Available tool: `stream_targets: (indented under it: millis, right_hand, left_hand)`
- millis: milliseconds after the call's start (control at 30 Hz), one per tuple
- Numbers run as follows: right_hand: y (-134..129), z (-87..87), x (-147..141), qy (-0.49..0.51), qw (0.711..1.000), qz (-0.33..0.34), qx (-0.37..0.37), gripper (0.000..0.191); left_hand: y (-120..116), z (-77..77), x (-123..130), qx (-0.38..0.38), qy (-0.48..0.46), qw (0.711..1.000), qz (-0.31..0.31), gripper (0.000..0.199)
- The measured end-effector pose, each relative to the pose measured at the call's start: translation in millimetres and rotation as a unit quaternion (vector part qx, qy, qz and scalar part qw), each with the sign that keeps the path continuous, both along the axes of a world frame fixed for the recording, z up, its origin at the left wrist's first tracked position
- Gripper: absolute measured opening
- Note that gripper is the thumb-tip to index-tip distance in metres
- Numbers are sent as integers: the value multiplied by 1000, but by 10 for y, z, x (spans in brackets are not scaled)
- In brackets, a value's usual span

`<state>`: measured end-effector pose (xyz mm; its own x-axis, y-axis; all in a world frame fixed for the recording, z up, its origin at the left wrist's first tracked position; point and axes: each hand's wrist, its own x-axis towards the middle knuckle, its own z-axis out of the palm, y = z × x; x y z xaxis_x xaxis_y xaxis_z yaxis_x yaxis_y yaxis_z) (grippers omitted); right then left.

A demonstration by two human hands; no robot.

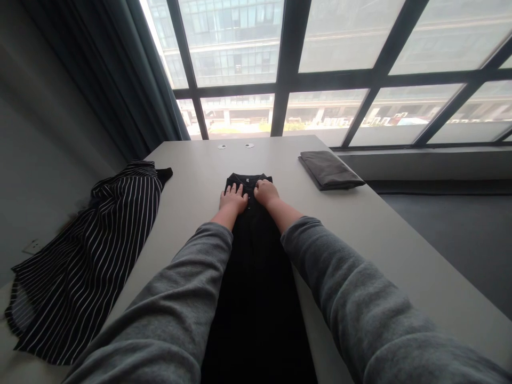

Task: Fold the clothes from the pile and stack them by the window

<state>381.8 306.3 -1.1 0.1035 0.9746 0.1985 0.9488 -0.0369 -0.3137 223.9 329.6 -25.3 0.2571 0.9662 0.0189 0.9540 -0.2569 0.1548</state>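
Pants (258, 277) lengthwise on table (192, 184), L hand (233, 200) spread on waist end, R hand (265, 192) curled, pinch unclear, hands apart, prob to keep fabric flat w/o skewing.

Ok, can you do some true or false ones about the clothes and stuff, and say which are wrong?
1. Both bare hands, left and right, touch the long black garment. True.
2. The flat dark grey cloth is left of the black garment. False: the cloth is on its right.
3. The black garment with white stripes is folded into a neat square. False: it lies loosely spread.
4. Both sleeves are grey. True.
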Motion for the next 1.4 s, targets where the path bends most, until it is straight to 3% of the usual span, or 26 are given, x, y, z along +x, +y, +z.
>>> stream_targets:
  millis: [300, 467, 667, 833, 967, 1033, 1100, 1200, 1300, 1400]
  right_hand:
    - [-91, -140, 133, -5, 997, 74, -3, 58]
    - [-128, -232, 1, -28, 994, 70, -84, 67]
    - [-176, -163, -65, -30, 986, 69, -149, 80]
    - [-210, -158, -86, -28, 989, 68, -129, 77]
    - [-269, -189, -114, -38, 995, 57, -79, 72]
    - [-318, -181, -133, -49, 997, 54, -41, 68]
    - [-373, -149, -152, -59, 996, 60, 11, 61]
    - [-465, -72, -178, -59, 990, 88, 92, 46]
    - [-646, -5, -197, -13, 982, 117, 148, 34]
    - [-1103, 23, -190, 76, 966, 162, 185, 32]
  left_hand:
    - [-52, 29, 16, 19, -1, 1000, -7, 73]
    - [-37, 22, 18, 23, 10, 999, -22, 72]
    - [8, 4, -3, -11, 16, 999, -33, 71]
    - [74, 58, -20, -25, 16, 998, -54, 70]
    - [43, 176, -143, -33, 11, 992, -122, 54]
    - [-147, 203, -265, -22, 4, 989, -147, 52]
    - [-509, 188, -419, -4, -5, 986, -168, 57]
    - [-1302, 119, -693, 7, -10, 970, -244, 62]
    - [-2168, 85, -1019, -11, -8, 963, -268, 65]
    - [-2919, 129, -1417, -39, -16, 947, -319, 69]
